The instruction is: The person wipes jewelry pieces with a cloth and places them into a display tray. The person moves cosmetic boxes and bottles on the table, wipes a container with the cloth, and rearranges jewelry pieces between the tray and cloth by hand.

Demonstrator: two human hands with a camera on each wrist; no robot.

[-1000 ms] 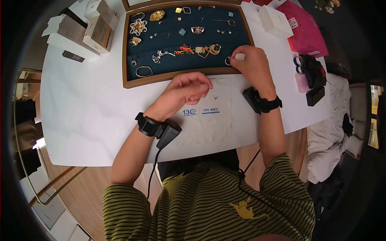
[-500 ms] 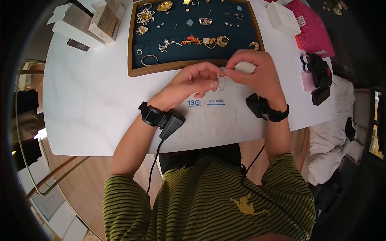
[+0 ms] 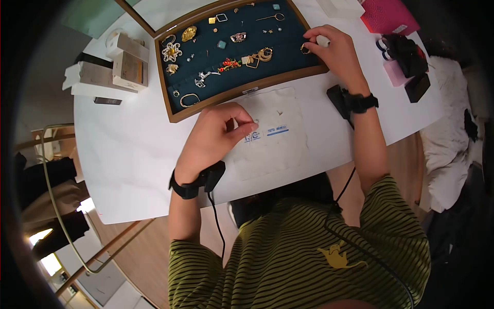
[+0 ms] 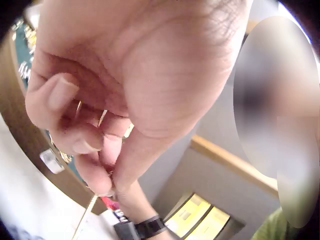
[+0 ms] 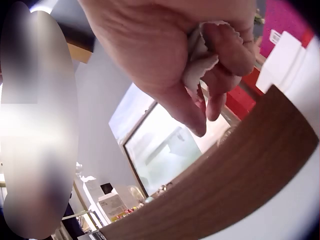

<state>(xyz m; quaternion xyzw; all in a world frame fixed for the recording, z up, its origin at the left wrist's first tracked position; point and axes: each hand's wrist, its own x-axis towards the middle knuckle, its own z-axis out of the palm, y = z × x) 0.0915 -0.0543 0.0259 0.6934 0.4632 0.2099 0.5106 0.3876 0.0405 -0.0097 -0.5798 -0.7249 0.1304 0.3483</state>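
The left hand (image 3: 213, 136) is over the white printed cloth (image 3: 280, 149), in front of the jewelry tray (image 3: 206, 107). In the left wrist view its thumb and index finger pinch a thin gold strand (image 4: 85, 216) that hangs down. The right hand (image 3: 337, 54) is at the tray's right end, its fingertips beside a gold hoop-like piece (image 3: 304, 49). Its curled fingers hold a crumpled white cloth (image 5: 200, 67) against the palm; thumb and index tips are slightly apart above the tray's wooden edge (image 5: 220, 170).
Rows of jewelry lie on the tray's dark green lining, among them a red-beaded piece (image 3: 229, 64) and a silver flower (image 3: 172, 51). White boxes (image 3: 90, 77) stand at the left. A pink box (image 3: 388, 18) and black items (image 3: 406, 54) are at the right.
The hands met over the cloth half a second ago and are now apart. The right hand has gone back to the tray's right end; the left has drawn away with the strand. The head view has turned.
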